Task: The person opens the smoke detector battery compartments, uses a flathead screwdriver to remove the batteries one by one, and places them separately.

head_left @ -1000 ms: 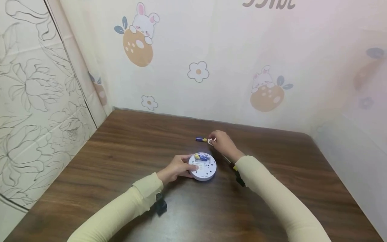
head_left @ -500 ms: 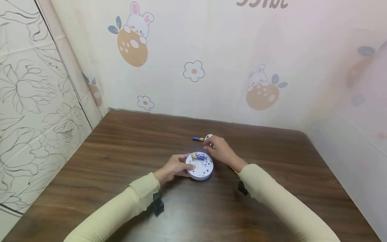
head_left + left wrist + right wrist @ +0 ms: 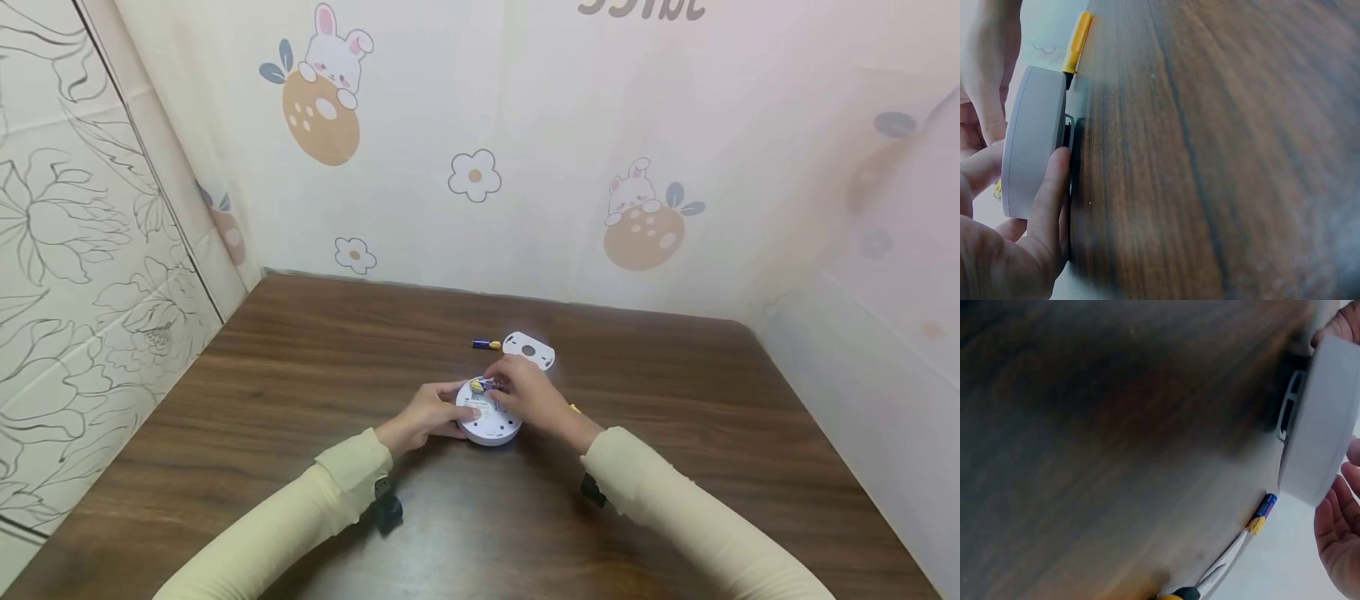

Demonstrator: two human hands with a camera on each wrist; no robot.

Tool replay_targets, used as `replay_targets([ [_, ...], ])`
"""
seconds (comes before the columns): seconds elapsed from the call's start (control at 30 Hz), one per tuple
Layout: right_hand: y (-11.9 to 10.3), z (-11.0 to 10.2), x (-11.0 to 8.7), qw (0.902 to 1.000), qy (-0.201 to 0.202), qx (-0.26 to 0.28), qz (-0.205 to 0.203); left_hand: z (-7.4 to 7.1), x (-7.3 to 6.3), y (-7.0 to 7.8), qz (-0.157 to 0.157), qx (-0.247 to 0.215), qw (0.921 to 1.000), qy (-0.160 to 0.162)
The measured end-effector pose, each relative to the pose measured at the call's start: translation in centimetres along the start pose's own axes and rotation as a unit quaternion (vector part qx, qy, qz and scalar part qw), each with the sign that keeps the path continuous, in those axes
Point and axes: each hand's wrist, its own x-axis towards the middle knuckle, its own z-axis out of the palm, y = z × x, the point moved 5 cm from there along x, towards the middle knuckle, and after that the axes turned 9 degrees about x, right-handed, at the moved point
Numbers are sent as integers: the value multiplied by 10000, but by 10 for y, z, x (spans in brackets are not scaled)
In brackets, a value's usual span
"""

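Observation:
My left hand [image 3: 423, 417] grips a round white device [image 3: 491, 435] by its left side, thumb across the face and fingers beneath. The face is turned up, its battery compartment uncovered. Bent over that compartment, my right hand [image 3: 531, 398] has thumb and forefinger on either side of a blue-and-yellow battery [image 3: 490, 386], pinching it. The right hand partly covers the compartment. Seen side-on in the left wrist view, the device [image 3: 1034, 144] is held close to the tabletop, with a small metal loop at its underside.
A second blue-and-yellow battery [image 3: 484, 343] lies behind the device, beside a white plate [image 3: 546, 357] with a round hole. Near my right wrist lies a screwdriver with a yellow handle [image 3: 1077, 44]. The brown wooden table [image 3: 337, 333] meets a patterned curtain [image 3: 420, 200] at the back.
My right hand has come from the white plate toward me and down onto the battery compartment, so the plate shows in full. The left hand keeps its grip on the device.

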Motion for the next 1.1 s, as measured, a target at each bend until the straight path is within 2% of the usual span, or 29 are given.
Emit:
replay_targets([
  [0.23, -2, 8, 0, 9990, 2, -408, 188, 0, 2, -2, 5, -37, 10000, -39],
  [0.43, -2, 11, 0, 9982, -27, -578, 164, 0, 0, -3, -73, -40, 10000, -1],
  [1.1, 0, 6, 2, 9992, -76, -388, -65, -1, 0, -2, 35, -95, 9999, -27],
])
